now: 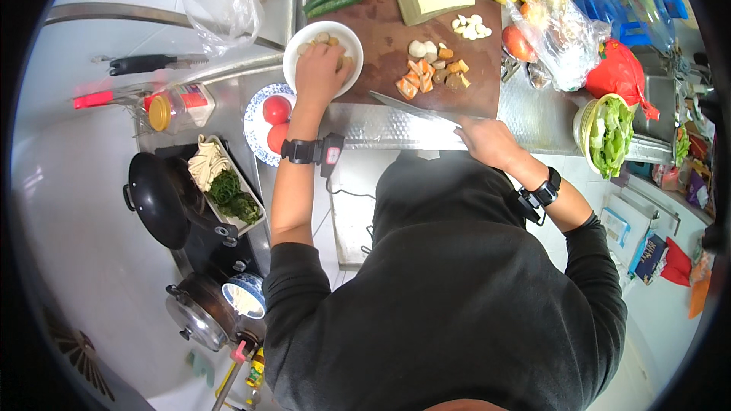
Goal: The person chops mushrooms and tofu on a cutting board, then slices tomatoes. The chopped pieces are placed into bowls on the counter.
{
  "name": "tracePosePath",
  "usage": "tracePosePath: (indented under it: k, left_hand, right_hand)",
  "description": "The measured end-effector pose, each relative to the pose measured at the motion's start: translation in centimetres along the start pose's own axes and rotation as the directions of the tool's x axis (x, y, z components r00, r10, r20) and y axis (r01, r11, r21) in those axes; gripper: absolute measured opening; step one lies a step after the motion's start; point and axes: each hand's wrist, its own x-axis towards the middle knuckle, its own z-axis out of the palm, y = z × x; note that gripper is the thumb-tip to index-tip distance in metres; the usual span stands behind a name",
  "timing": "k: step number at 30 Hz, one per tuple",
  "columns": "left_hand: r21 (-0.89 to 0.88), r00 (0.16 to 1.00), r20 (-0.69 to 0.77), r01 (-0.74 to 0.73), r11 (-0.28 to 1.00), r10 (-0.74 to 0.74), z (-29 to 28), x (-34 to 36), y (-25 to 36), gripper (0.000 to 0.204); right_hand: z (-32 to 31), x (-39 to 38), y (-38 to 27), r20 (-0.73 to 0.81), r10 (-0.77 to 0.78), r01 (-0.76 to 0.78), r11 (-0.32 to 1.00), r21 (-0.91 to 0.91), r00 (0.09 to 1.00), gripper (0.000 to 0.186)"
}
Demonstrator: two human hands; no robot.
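"where's the left hand (318,72)?"

"fingers down in the round white bowl (292,68), among small beige rounded pieces (323,36). i can't tell if they grip one."

"and the right hand (491,141)?"

"well apart from it, closed around the handle of the long silver metal knife (415,109). the blade slants leftward across the near edge of the brown rectangular cutting board (381,49)."

"the bowl?"

"at the board's left edge, beside the cucumbers (333,0), slim and dark green."
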Motion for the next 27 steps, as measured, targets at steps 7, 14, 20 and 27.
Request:
tracePosePath:
  k: [7, 14, 20, 27]
  left_hand:
    - [0.126, 0.972, 0.166, -0.186, 0.975, 0.164, -0.1, 1.0, 0.1, 0.027]
    - [-0.351, 0.951, -0.291, -0.001, 0.936, -0.108, -3.0, 0.4, 3.4, 0.028]
    - [-0.290, 0.961, -0.269, -0.010, 0.957, -0.071, 4.4, -3.8, 11.2, 0.032]
    - [-0.358, 0.933, -0.332, 0.012, 0.934, -0.139, 9.8, -5.7, 10.3, 0.029]
  right_hand:
    - [-1.0, 1.1, 1.6, -0.001, 0.151, -0.151, 0.989, -0.005, 0.989, 0.021]
    - [-0.6, 1.1, 2.3, -0.026, 0.129, -0.128, 0.991, 0.032, 0.991, 0.021]
    - [-0.3, 1.1, 2.6, -0.064, 0.140, -0.135, 0.988, 0.072, 0.988, 0.023]
    - [-0.5, 0.6, 1.6, -0.064, 0.148, -0.143, 0.987, 0.074, 0.987, 0.022]
